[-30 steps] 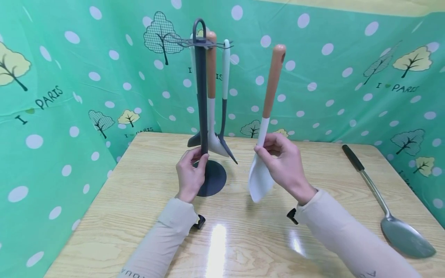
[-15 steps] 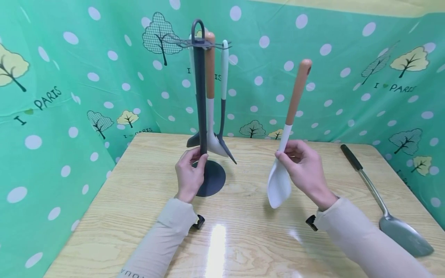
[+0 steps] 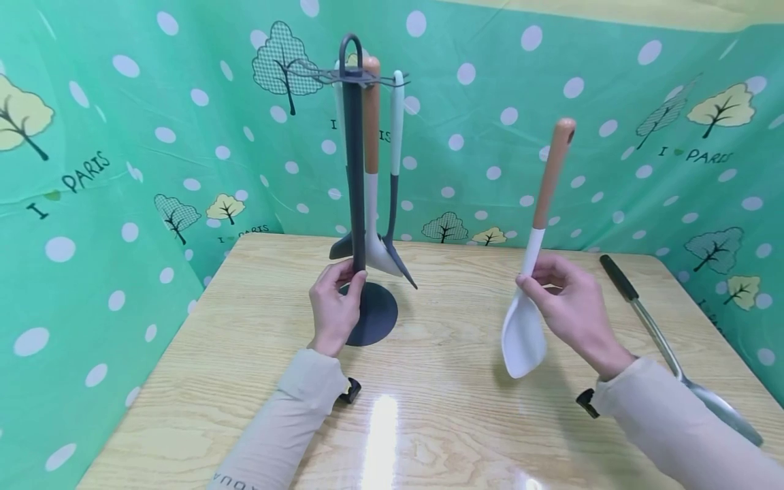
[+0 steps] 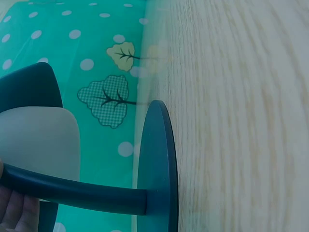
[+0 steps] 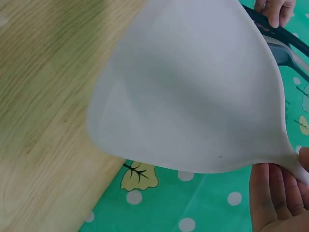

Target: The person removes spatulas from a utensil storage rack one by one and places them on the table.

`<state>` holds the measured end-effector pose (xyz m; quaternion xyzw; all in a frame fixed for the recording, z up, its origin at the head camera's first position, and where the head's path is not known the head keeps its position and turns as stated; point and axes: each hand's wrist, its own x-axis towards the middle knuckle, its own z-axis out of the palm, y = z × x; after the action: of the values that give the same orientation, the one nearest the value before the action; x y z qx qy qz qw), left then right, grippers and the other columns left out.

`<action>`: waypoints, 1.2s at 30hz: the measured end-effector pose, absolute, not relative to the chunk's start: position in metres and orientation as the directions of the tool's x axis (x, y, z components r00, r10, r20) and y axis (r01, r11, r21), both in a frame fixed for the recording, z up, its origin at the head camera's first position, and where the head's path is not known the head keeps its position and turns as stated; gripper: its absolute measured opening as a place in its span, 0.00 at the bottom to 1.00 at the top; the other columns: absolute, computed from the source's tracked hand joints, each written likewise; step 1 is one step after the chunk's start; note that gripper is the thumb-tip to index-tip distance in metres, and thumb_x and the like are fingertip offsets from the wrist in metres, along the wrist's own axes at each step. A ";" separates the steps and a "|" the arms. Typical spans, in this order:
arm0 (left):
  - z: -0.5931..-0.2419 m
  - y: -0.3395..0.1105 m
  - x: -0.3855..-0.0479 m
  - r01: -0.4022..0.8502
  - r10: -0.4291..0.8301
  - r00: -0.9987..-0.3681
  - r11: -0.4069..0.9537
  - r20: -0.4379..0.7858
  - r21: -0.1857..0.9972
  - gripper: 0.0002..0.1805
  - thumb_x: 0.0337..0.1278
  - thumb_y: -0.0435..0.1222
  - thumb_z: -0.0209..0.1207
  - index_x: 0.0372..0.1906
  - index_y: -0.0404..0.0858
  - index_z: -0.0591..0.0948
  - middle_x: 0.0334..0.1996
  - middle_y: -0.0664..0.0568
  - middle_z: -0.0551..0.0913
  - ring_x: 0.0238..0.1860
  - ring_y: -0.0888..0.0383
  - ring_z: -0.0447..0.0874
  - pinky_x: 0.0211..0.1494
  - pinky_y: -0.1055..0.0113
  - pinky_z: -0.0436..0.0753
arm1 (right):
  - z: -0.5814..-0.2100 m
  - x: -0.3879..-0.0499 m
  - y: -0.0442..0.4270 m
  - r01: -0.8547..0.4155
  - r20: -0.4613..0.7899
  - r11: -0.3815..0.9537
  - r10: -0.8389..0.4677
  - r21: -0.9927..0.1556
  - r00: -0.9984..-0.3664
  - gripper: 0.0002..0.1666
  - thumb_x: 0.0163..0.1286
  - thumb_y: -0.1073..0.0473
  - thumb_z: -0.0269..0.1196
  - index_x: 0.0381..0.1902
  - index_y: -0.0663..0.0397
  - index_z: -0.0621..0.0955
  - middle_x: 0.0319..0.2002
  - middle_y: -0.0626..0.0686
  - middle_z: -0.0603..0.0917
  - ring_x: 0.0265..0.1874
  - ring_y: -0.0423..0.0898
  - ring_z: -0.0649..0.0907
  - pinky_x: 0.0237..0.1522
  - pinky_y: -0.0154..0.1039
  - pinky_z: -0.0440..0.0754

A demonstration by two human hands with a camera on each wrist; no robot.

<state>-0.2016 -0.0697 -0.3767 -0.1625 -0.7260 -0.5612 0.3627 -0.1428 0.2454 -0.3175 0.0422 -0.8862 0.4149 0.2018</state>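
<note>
In the head view my left hand grips the lower post of a black utensil rack, just above its round base. Behind the post hang a utensil with a brown handle and a white head, and one with a pale green handle and a dark head. Another pale handle is mostly hidden there. Off to the right, my right hand pinches the white neck of a spatula. Its brown handle points up and its broad white head hangs down, tilted and held above the table. That head fills much of the right wrist view.
A metal wok turner with a black handle lies at the table's right side, partly hidden by my right sleeve. The wooden table ends at a green dotted curtain at the back and sides.
My right hand has carried the spatula to the right and slightly nearer, away from the rack; its handle leans a little more to the right. My left hand has stayed on the post.
</note>
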 end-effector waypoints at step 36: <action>-0.376 -0.069 -0.202 0.659 -0.168 -0.671 0.309 0.722 0.685 0.08 0.50 0.19 0.63 0.38 0.21 0.81 0.31 0.33 0.81 0.32 0.41 0.82 0.41 0.46 0.84 | -0.333 -0.104 0.340 0.080 0.047 0.819 0.129 -0.568 -0.990 0.24 0.68 0.47 0.61 0.47 0.64 0.76 0.38 0.60 0.83 0.30 0.43 0.82 0.27 0.34 0.80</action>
<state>-0.2024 -0.0694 -0.3764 -0.1704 -0.7206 -0.5625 0.3679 -0.1042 0.3402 -0.3330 -0.0548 -0.9528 0.2956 0.0419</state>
